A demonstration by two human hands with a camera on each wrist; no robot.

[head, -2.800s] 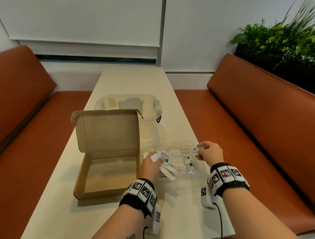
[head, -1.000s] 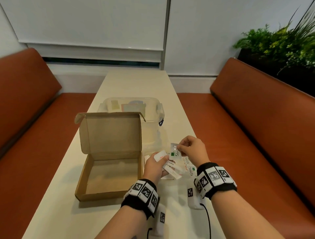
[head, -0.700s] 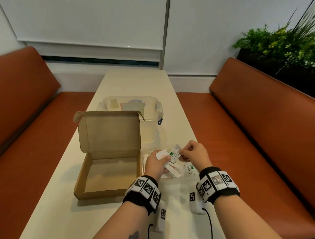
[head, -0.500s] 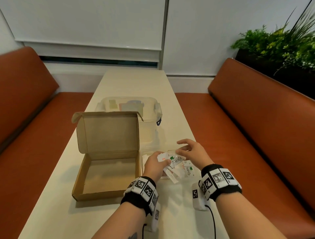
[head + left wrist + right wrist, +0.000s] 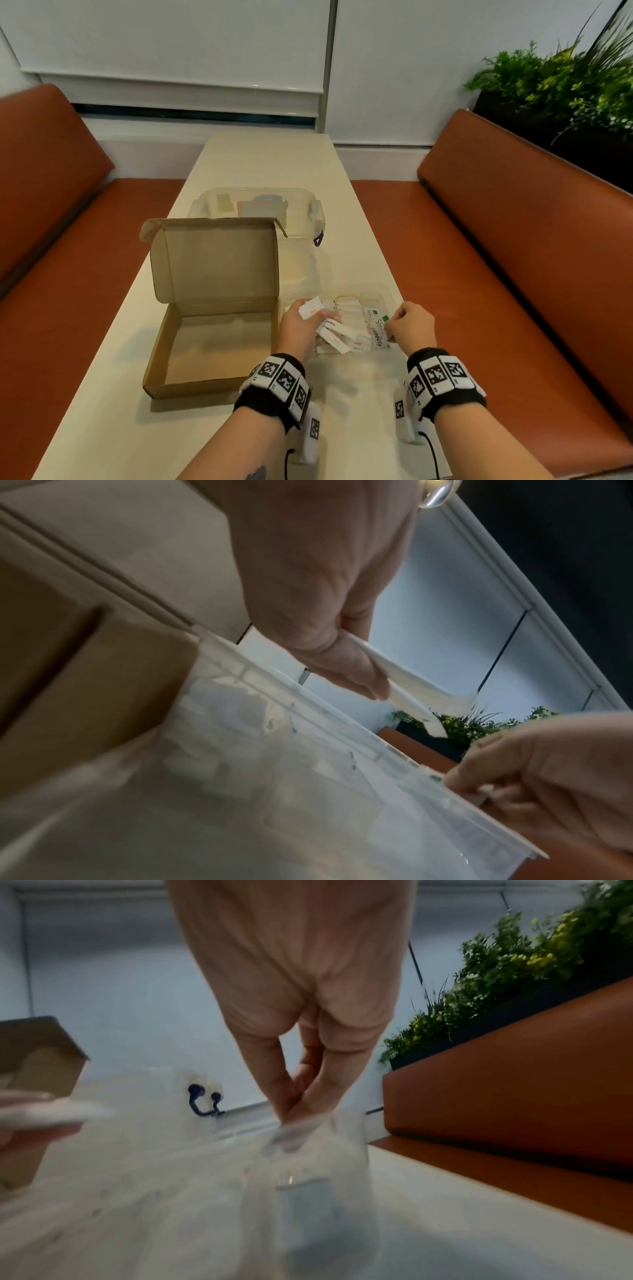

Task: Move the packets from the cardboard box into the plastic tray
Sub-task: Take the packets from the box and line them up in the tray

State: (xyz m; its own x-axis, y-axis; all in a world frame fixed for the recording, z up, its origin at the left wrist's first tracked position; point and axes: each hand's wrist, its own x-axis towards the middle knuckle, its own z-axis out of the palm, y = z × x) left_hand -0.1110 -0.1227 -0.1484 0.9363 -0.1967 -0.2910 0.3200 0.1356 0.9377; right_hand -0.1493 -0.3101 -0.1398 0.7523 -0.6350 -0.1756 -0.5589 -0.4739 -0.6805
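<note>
The open cardboard box (image 5: 212, 342) lies on the table with nothing in it. Right of it sits the clear plastic tray (image 5: 373, 286) with white packets (image 5: 352, 318) lying inside. My left hand (image 5: 308, 320) hovers over the tray's left part and grips several white packets (image 5: 330, 329), seen as a white packet (image 5: 394, 685) in the left wrist view. My right hand (image 5: 390, 325) is low at the tray's right side, its fingers (image 5: 294, 1104) pinched on a green-cornered Stevia packet (image 5: 378, 329) among others there.
A clear lidded container (image 5: 260, 205) stands behind the box's raised lid (image 5: 215, 260). Orange benches (image 5: 513, 240) run along both sides of the narrow table (image 5: 267, 161). A planter with green plants (image 5: 565, 85) is at the back right.
My right hand held a Stevia packet up beside the left hand's bundle, opened over the tray, and has now dropped to the tray's right side. The left hand stayed put with its packets.
</note>
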